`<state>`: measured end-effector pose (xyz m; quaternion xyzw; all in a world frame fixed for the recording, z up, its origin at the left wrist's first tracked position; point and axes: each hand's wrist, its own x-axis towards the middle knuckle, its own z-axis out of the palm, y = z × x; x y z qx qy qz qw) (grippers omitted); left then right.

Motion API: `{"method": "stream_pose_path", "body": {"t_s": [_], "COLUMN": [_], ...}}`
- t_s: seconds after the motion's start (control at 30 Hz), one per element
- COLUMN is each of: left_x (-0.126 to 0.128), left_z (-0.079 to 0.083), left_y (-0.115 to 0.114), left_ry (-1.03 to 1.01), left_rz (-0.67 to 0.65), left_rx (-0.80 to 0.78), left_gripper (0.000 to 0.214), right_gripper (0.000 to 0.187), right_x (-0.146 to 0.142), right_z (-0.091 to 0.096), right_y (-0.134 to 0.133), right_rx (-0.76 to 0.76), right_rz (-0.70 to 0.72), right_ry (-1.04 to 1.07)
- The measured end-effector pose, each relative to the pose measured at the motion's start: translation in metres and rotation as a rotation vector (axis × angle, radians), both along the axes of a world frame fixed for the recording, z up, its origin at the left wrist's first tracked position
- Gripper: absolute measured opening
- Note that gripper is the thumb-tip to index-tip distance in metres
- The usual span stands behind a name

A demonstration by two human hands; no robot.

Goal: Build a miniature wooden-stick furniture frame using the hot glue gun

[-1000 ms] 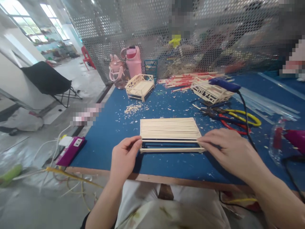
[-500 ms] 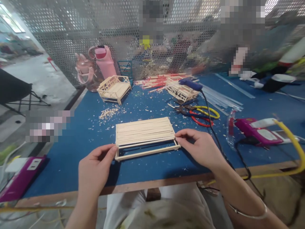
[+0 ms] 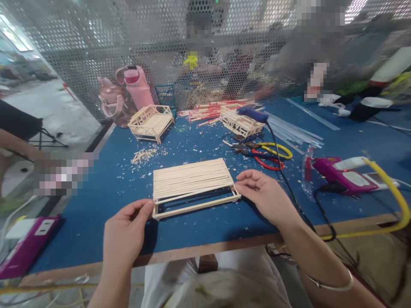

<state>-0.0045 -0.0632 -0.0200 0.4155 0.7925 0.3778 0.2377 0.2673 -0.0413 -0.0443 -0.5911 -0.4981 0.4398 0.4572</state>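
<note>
A flat frame of pale wooden sticks [image 3: 192, 179] lies tilted on the blue table. Sticks laid side by side cover its far part, while a gap shows between the covered part and its near rail. My left hand [image 3: 128, 226] is closed, thumb and index finger pinching the near left corner. At the near right corner, my right hand [image 3: 263, 194] grips the frame's end between thumb and fingers; the exact contact of the fingertips is partly hidden.
Two small stick-built models, one left [image 3: 152, 122] and one right [image 3: 242, 122], stand behind. Nearby lie a blue-handled glue gun [image 3: 253, 114], pliers [image 3: 269, 154], red-and-pale sticks [image 3: 212, 110], clear glue sticks [image 3: 290, 130], stick scraps [image 3: 146, 155] and purple power strips [image 3: 345, 175]. Pink bottles [image 3: 139, 87] stand at back left.
The view has shifted slightly, and the stick frame appears a little further left. A person's arm has come into view at the left edge. Both my hands keep hold of the frame.
</note>
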Motion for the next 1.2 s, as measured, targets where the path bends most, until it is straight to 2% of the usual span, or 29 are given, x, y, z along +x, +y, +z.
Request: {"method": "stream_pose_path", "body": {"t_s": [0.17, 0.5, 0.73, 0.9, 1.07, 1.2], "left_x": [-0.003, -0.007, -0.007, -0.001, -0.001, 0.001], "left_z": [0.001, 0.009, 0.008, 0.001, -0.009, -0.007], "left_y": [0.001, 0.008, 0.006, 0.002, -0.002, -0.004], "left_ry": [-0.002, 0.071, 0.115, -0.052, -0.347, -0.430], "left_rz": [-0.021, -0.131, -0.171, -0.152, -0.156, -0.140], "left_rx": [-0.006, -0.040, 0.039, 0.127, 0.153, 0.155], "left_gripper": [0.037, 0.038, 0.034, 0.032, 0.043, 0.041], "right_gripper": [0.027, 0.024, 0.023, 0.021, 0.027, 0.028], "right_x": [-0.003, -0.006, -0.009, -0.009, -0.007, -0.007], "right_z": [0.004, 0.003, 0.004, -0.002, -0.010, -0.009], "right_y": [0.001, 0.003, 0.002, 0.000, -0.001, -0.001], "right_rx": [-0.032, -0.001, 0.029, 0.102, 0.135, 0.132], "right_rz": [0.003, 0.014, -0.015, -0.051, -0.053, -0.053], "right_ry": [0.039, 0.044, 0.003, -0.072, -0.135, -0.168]}}
